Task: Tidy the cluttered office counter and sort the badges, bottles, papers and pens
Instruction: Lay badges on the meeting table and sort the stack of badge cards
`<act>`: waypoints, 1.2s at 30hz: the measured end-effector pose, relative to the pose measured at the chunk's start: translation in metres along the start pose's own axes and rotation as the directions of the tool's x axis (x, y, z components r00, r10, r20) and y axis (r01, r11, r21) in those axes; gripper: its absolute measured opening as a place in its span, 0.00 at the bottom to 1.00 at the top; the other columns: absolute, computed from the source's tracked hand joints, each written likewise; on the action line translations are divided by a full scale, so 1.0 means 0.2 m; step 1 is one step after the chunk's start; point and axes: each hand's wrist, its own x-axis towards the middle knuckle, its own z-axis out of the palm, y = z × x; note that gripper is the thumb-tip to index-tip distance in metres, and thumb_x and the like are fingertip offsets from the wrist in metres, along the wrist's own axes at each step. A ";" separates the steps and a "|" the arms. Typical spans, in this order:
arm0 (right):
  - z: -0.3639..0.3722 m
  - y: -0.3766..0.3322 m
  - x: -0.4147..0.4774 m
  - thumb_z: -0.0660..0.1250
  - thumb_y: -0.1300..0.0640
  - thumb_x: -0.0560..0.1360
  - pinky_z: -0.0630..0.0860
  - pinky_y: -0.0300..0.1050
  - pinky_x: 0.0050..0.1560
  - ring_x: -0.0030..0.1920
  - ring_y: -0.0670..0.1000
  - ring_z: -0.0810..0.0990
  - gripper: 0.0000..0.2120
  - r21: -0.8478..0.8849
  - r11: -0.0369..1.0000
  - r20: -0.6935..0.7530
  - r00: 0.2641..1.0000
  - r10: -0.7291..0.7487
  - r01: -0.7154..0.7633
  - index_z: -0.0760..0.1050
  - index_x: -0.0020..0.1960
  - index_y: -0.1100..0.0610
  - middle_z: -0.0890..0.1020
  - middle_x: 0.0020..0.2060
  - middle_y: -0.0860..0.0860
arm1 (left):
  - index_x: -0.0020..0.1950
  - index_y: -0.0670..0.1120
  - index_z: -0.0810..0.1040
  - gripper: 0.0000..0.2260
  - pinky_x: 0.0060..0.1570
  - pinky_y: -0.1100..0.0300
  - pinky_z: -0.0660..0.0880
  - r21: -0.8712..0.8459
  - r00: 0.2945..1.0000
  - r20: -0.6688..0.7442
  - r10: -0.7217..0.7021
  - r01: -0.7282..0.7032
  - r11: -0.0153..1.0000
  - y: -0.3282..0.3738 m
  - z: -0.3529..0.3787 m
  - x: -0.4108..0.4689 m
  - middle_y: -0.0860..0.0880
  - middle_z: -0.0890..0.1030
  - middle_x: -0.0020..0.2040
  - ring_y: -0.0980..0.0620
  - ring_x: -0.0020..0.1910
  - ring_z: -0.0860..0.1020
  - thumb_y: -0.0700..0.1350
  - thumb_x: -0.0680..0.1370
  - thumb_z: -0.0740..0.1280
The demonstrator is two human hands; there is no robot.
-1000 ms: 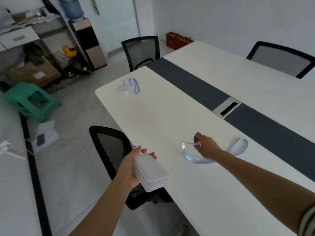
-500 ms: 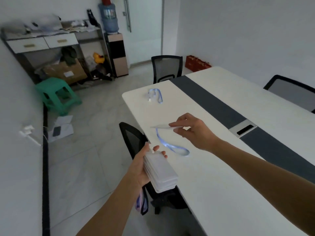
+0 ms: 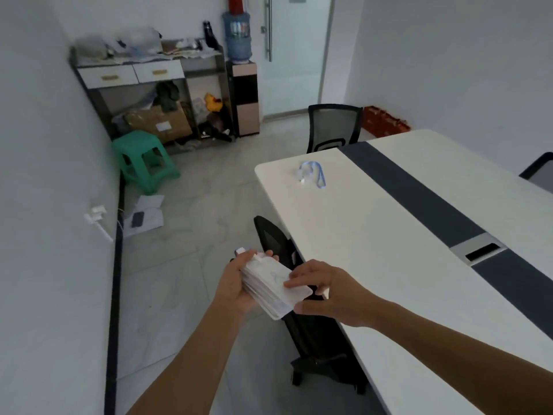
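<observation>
1. A green plastic stool (image 3: 145, 158) stands on the floor at middle left, close to the wall.
2. Just behind it sits a cardboard box (image 3: 158, 122), with a yellow toy (image 3: 212, 103) further right.
3. At top centre a water dispenser (image 3: 244, 97) carries a blue jug (image 3: 238, 37) upright, beside a glass door (image 3: 296, 55).
4. One black mesh chair (image 3: 333, 127) stands at the far end of the white bench (image 3: 374, 235); another black chair (image 3: 275, 244) is tucked against its left edge.
5. A dark strip (image 3: 419, 199) runs along the bench, with a metal cable port (image 3: 481, 251) set in it.
6. A red crate (image 3: 384, 121) sits on the floor, upper right.
</observation>
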 end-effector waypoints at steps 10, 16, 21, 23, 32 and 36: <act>0.17 -0.08 0.63 0.54 0.52 0.83 0.78 0.47 0.40 0.42 0.55 0.84 0.16 0.594 0.666 0.197 0.885 0.422 -0.450 0.74 0.61 0.59 0.84 0.44 0.55 | 0.44 0.45 0.76 0.03 0.57 0.43 0.75 -0.047 0.961 -0.156 0.227 -0.237 0.970 0.45 -0.18 0.17 0.38 0.81 0.54 0.40 0.54 0.80 0.43 0.76 0.67; 0.37 -0.16 1.05 0.57 0.55 0.83 0.77 0.42 0.34 0.36 0.52 0.84 0.14 0.615 0.605 0.279 0.857 0.433 -0.506 0.75 0.63 0.60 0.84 0.38 0.53 | 0.44 0.44 0.75 0.04 0.57 0.47 0.75 0.025 0.949 -0.179 0.259 -0.259 0.966 0.76 -0.33 0.30 0.40 0.81 0.51 0.43 0.50 0.81 0.43 0.74 0.68; 0.50 -0.25 1.57 0.59 0.57 0.81 0.76 0.40 0.31 0.32 0.50 0.82 0.12 0.650 0.573 0.258 0.855 0.450 -0.498 0.75 0.60 0.61 0.83 0.34 0.54 | 0.44 0.42 0.77 0.07 0.64 0.45 0.71 0.004 0.980 -0.083 0.182 -0.183 0.983 1.27 -0.57 0.50 0.38 0.81 0.53 0.41 0.57 0.79 0.45 0.72 0.69; 0.52 -0.30 1.72 0.61 0.57 0.81 0.76 0.41 0.30 0.33 0.52 0.82 0.12 0.642 0.581 0.259 0.855 0.449 -0.500 0.76 0.57 0.64 0.83 0.34 0.55 | 0.43 0.42 0.77 0.08 0.62 0.45 0.72 0.009 0.984 -0.064 0.167 -0.167 0.986 1.43 -0.61 0.57 0.38 0.81 0.54 0.41 0.58 0.79 0.46 0.71 0.69; 0.39 -0.26 2.31 0.61 0.53 0.81 0.76 0.41 0.30 0.34 0.52 0.83 0.14 0.708 0.518 0.160 0.823 0.544 -0.480 0.76 0.56 0.64 0.83 0.39 0.58 | 0.41 0.44 0.73 0.10 0.58 0.44 0.75 -0.048 0.989 -0.099 0.114 -0.119 0.992 1.95 -0.55 1.10 0.41 0.83 0.45 0.43 0.47 0.82 0.49 0.77 0.67; 0.17 0.00 2.55 0.64 0.51 0.79 0.76 0.39 0.32 0.36 0.49 0.83 0.13 0.668 0.513 0.091 0.744 0.662 -0.539 0.78 0.55 0.59 0.85 0.42 0.55 | 0.43 0.46 0.72 0.12 0.52 0.40 0.78 -0.048 0.993 -0.049 0.104 -0.107 0.993 2.10 -0.55 1.48 0.43 0.76 0.51 0.43 0.50 0.80 0.48 0.68 0.73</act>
